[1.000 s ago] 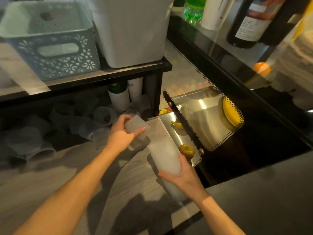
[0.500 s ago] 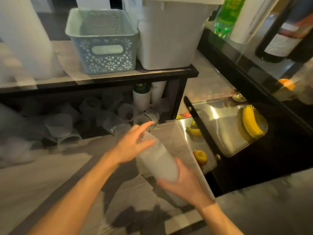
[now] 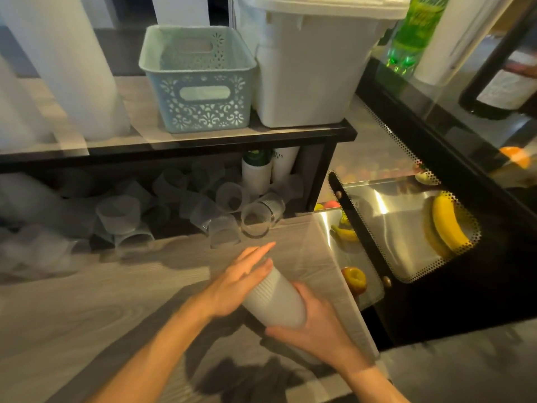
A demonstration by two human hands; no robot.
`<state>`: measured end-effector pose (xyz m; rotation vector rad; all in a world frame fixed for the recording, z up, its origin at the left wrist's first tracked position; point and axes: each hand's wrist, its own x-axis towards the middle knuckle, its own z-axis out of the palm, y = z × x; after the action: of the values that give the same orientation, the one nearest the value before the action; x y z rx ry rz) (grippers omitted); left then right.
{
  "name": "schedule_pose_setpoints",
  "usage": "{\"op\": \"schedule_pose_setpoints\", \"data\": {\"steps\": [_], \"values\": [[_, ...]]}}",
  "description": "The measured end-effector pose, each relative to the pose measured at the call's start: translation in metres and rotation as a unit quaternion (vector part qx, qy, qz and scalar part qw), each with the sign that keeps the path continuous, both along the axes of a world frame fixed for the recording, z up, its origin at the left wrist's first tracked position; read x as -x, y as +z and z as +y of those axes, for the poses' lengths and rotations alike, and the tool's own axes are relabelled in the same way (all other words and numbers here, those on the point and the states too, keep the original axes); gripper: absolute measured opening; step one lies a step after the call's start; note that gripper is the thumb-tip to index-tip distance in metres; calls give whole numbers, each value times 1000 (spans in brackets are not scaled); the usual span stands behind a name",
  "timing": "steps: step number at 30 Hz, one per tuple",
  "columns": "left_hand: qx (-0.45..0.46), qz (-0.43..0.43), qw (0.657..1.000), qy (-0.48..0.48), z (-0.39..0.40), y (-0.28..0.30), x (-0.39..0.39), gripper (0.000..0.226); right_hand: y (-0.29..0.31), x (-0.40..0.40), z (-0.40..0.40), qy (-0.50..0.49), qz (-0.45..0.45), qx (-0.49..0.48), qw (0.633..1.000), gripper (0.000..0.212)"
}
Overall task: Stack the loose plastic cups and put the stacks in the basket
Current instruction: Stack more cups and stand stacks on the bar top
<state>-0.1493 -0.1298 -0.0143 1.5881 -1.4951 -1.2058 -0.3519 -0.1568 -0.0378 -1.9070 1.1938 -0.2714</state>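
A stack of frosted plastic cups [image 3: 276,303] lies tilted above the wooden counter, gripped from below by my right hand [image 3: 316,330]. My left hand [image 3: 241,282] rests flat against the stack's top end, fingers stretched out. Several loose clear cups [image 3: 255,219] lie jumbled under the black shelf, some on their sides. The pale blue lattice basket [image 3: 200,80] stands on the shelf above them, apart from both hands, and looks empty from here.
A white lidded bin [image 3: 308,62] sits right of the basket, tall white rolls [image 3: 72,62] to its left. White bottles [image 3: 255,173] stand under the shelf. At right, a glass display case [image 3: 406,228] holds bananas and fruit. The counter edge [image 3: 357,309] runs beside my right hand.
My left hand set its single cup onto the stack and now lies open against the stack's end. The view tilted up, so the basket and shelf show more fully.
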Motion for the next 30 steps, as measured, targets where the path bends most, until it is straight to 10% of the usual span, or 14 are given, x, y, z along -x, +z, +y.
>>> {"op": "schedule_pose_setpoints", "data": {"steps": [8, 18, 24, 30], "values": [[38, -154, 904, 397, -43, -34, -33, 53, -4, 12, -17, -43, -1, 1, 999, 93], [-139, -152, 873, 442, -95, -74, -42, 110, -10, 11, -29, -37, 0, -60, 998, 94], [-168, -116, 815, 543, -114, -80, -36, 98, -17, 15, -36, -50, 1, -81, 995, 84], [-124, -55, 854, 502, -83, -83, -41, 78, -17, 17, -42, -47, 8, -59, 997, 82]]}}
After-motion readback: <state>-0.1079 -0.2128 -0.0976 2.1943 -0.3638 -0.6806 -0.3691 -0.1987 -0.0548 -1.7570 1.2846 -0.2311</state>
